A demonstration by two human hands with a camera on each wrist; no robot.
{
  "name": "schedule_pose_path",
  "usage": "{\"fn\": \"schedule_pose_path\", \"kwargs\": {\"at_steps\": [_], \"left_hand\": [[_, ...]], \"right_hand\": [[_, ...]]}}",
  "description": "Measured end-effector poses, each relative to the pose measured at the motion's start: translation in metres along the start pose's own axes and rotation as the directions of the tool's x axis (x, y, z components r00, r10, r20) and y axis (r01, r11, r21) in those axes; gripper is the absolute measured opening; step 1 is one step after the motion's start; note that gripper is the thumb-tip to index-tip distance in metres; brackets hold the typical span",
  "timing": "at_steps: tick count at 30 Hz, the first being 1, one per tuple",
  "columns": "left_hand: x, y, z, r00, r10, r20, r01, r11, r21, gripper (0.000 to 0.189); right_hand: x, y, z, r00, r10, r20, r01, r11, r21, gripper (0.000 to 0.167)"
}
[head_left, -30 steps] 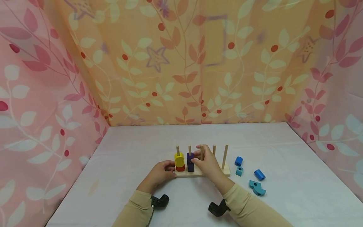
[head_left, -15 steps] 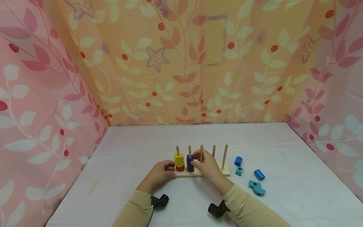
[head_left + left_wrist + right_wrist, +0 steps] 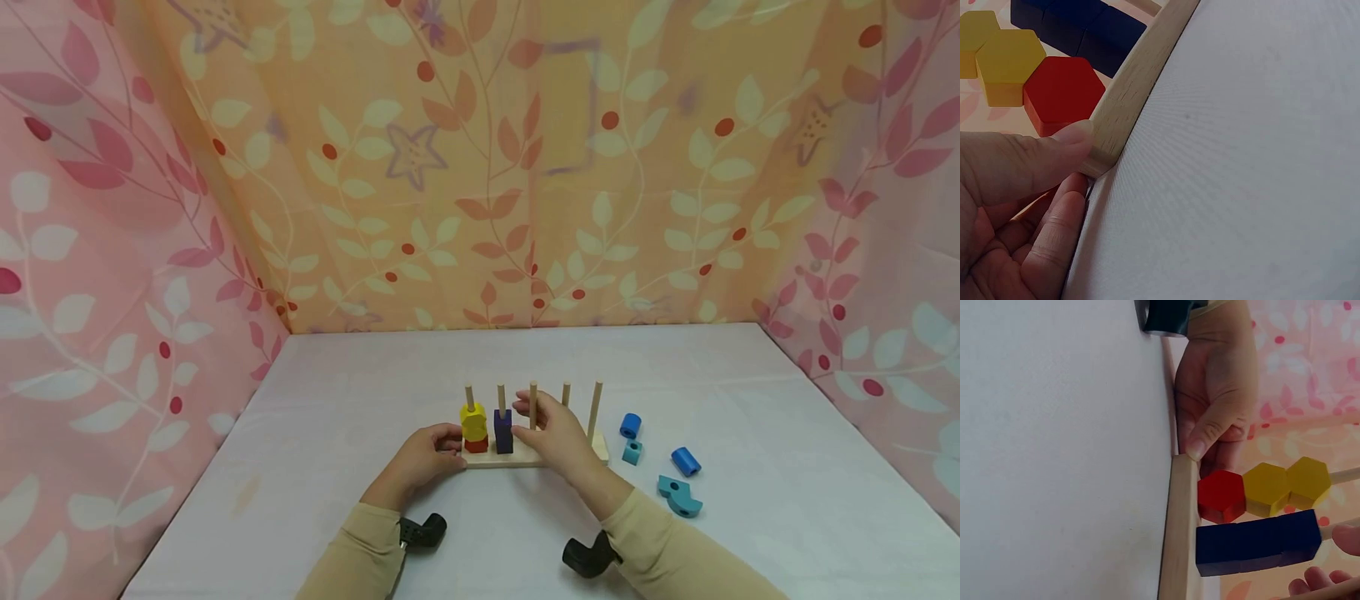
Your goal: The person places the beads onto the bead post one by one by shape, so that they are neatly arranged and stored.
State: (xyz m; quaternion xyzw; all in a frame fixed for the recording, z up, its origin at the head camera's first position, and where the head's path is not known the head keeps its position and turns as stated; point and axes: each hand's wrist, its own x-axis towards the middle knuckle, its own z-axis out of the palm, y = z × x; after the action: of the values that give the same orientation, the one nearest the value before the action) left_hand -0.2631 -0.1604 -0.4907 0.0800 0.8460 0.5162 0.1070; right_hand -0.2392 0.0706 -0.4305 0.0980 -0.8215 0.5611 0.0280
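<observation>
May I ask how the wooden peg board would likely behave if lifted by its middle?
The wooden peg board should feel stiff, since it looks like solid wood. It may dip left, where the red block, yellow blocks and dark blue blocks sit; the other three pegs show none. Threaded on pegs, they would probably stay put unless it tipped far.

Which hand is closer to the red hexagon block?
Left. The left hand holds the wooden base beside the red hexagon block; the right hand is farther, beyond the dark blue stack.
</observation>
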Motion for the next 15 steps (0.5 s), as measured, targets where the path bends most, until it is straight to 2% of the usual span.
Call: {"fn": "schedule_pose_path", "kwargs": {"at_steps": [7, 11, 15], "left_hand": [[0.0, 0.001, 0.001, 1.0, -0.005, -0.002, 0.005, 1.0, 0.004, 0.043], [0.001, 0.0, 0.002, 1.0, -0.007, -0.003, 0.007, 1.0, 0.005, 0.042], [0.0, 0.001, 0.001, 1.0, -0.009, -0.005, 0.009, 1.0, 0.011, 0.042]], "right_hand": [[-0.016, -0.003, -0.021, 0.999, -0.021, 0.044, 0.019, 0.999, 0.048, 0.052], [-0.025, -0.003, -0.034, 0.998, -0.014, 0.057, 0.013, 0.999, 0.032, 0.05], [-0.028, -0.002, -0.046, 0.997, -0.052, 0.065, 0.052, 0.999, 0.006, 0.047]]}}
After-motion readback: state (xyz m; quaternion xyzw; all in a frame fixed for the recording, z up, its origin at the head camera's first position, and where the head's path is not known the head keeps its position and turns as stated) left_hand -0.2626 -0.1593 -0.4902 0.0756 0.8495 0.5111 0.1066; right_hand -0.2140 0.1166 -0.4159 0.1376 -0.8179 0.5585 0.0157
